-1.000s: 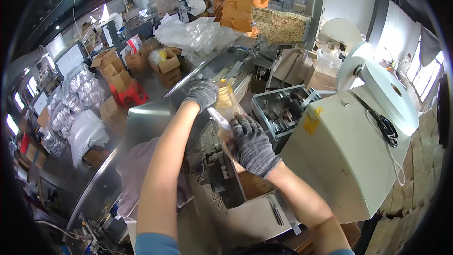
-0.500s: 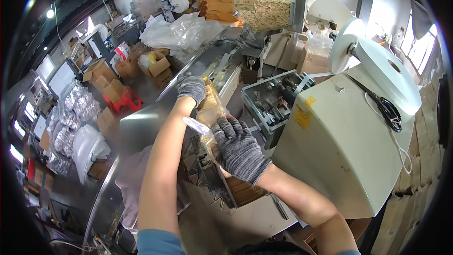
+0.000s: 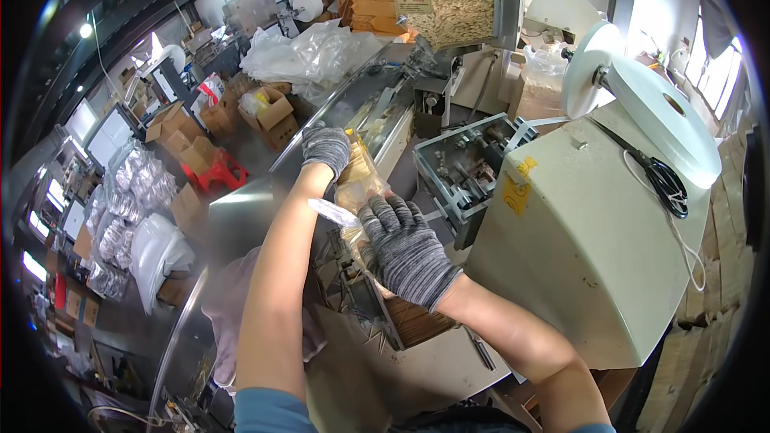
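Note:
Both my hands wear grey striped knit gloves. Between them lies a long clear plastic bag [image 3: 365, 186] of yellowish contents, perhaps thin sticks. My left hand [image 3: 326, 150] is closed at its far end, the fingertips partly hidden. Across the near part of the bag my right hand [image 3: 409, 252] lies flat, fingers stretched forward and the thumb at the side. A loose flap of clear film [image 3: 333, 213] sticks out to the left. Under and in front of my right wrist, a metal trough [image 3: 395, 329] holds thin brown sticks [image 3: 425, 332].
At the right, a beige machine housing [image 3: 561, 265] carries black scissors [image 3: 667, 186] and a large white film roll [image 3: 662, 124]. An open grey box of mechanical parts [image 3: 465, 172] stands beside the bag. A metal conveyor [image 3: 377, 124] runs beyond. A pen [image 3: 484, 353] lies near the front.
The whole view has shifted slightly. Both hands stay nearly in place on the bag, and the right hand's pose looks almost the same.

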The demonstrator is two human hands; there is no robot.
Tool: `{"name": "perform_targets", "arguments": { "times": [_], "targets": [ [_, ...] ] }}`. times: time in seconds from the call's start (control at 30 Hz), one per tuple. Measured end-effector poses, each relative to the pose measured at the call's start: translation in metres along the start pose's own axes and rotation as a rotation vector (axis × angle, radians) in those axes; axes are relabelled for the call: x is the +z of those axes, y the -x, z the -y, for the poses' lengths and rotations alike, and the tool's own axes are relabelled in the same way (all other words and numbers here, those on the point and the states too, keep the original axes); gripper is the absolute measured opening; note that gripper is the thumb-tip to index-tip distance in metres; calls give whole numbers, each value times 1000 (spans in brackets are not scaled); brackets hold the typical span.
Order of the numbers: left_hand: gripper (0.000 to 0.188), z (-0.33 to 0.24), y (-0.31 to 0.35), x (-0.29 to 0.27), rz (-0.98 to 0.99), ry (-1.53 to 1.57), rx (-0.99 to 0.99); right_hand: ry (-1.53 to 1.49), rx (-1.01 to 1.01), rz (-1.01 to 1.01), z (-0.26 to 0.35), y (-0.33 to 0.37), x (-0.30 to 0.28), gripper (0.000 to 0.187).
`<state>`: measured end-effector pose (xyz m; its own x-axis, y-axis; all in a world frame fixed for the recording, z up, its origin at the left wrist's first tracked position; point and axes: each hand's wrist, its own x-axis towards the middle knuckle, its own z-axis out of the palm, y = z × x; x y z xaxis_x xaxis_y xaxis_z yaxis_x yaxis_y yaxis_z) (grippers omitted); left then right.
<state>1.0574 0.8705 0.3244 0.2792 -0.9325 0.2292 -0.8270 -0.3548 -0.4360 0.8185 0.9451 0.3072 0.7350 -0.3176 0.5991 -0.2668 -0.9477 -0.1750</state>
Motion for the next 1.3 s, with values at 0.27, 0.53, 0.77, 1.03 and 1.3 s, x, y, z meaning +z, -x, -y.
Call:
{"name": "perform_targets", "arguments": {
  "times": [0.27,0.53,0.77,1.03,1.3],
  "targets": [
    [19,-2,0,-4,71,4,-29,0,0,-5,0,0,0,48],
    [21,-3,8,-7,42,24,-49,-9,15,8,-1,3,5,47],
    [25,12,20,20,-150,396,281,117,-35,-59,-8,2,0,45],
    [44,33,78,-47,-2,1396,149,-124,124,-122,-8,1,-16,63],
    [55,-40,160,-50,-287,605,291,-217,32,263,-22,4,-16,67]
  ]
}}
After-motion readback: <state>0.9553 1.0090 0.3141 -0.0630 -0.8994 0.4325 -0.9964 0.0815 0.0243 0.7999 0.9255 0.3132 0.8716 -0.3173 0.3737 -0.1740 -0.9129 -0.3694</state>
